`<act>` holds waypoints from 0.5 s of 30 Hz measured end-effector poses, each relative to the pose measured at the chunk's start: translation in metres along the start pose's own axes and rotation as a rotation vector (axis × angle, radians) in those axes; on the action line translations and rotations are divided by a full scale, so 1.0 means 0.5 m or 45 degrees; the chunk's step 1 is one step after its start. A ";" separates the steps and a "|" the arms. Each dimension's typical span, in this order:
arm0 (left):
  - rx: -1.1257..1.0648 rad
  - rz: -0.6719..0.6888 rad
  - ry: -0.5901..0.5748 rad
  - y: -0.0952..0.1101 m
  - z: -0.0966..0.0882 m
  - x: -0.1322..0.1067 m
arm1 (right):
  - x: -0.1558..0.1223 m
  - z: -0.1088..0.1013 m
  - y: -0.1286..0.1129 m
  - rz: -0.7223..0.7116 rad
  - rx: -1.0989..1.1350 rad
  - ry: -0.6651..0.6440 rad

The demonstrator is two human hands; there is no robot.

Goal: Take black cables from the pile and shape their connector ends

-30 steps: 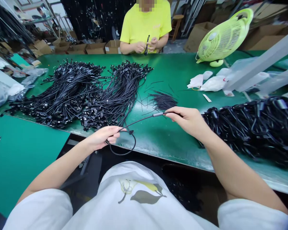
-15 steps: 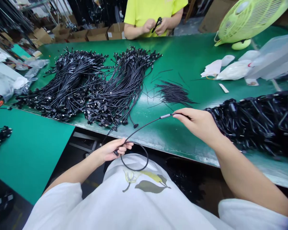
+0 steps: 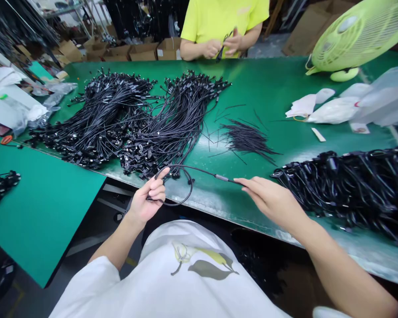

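A black cable (image 3: 202, 170) with a grey sleeve (image 3: 221, 177) along it runs between my two hands. My left hand (image 3: 150, 197) is closed round its looped part, the index finger raised along the loop. A connector end pokes out beside that palm. With thumb and fingers pinched, my right hand (image 3: 268, 194) grips the cable just past the grey sleeve; the end there is hidden by the fingers. Behind the loop lies a large pile of black cables (image 3: 182, 117). Thin black ties (image 3: 247, 140) lie heaped beyond my right hand.
A second cable pile (image 3: 106, 110) is at the left of the green table (image 3: 265, 97). Coiled cables (image 3: 351, 190) fill the right side. White bags (image 3: 331, 110) and a green fan (image 3: 354, 39) stand at the back right. Across the table, a co-worker's hands (image 3: 222, 46) handle a black cable.
My left hand has risen with the cable loop and its index finger has straightened. My right hand has moved slightly down, still pinching the cable. The view has shifted a little.
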State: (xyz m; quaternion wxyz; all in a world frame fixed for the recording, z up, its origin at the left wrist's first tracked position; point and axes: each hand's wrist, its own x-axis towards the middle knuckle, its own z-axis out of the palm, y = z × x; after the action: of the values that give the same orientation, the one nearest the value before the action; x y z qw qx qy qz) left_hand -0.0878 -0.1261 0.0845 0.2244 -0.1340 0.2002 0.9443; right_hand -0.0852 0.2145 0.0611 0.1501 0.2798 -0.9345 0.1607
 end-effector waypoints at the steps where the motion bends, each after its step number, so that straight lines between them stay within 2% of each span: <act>1: 0.041 0.021 -0.024 0.004 0.009 0.003 | 0.000 0.000 -0.001 0.004 0.006 0.023; 5: 0.311 0.061 -0.044 0.010 0.014 0.019 | -0.005 -0.009 -0.005 0.082 0.036 0.219; 7: 0.426 0.092 -0.004 0.005 0.009 0.034 | -0.009 -0.012 -0.018 0.046 -0.039 0.261; 9: 0.566 0.170 0.042 -0.009 0.008 0.052 | -0.007 -0.011 -0.047 -0.105 -0.096 0.133; 11: 0.783 0.269 0.033 -0.031 0.014 0.068 | 0.005 -0.005 -0.087 -0.280 -0.008 -0.125; 13: 1.082 0.319 -0.071 -0.058 0.023 0.077 | 0.027 0.003 -0.126 -0.357 0.173 -0.352; 15: 1.398 0.314 -0.217 -0.079 0.030 0.077 | 0.056 0.008 -0.148 -0.316 0.308 -0.409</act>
State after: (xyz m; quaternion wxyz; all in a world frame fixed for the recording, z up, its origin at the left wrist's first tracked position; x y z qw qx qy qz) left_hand -0.1046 -0.0726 0.0720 0.1644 0.1034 0.6572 0.7283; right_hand -0.0662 0.1408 0.0838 -0.0165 0.4307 -0.8787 0.2052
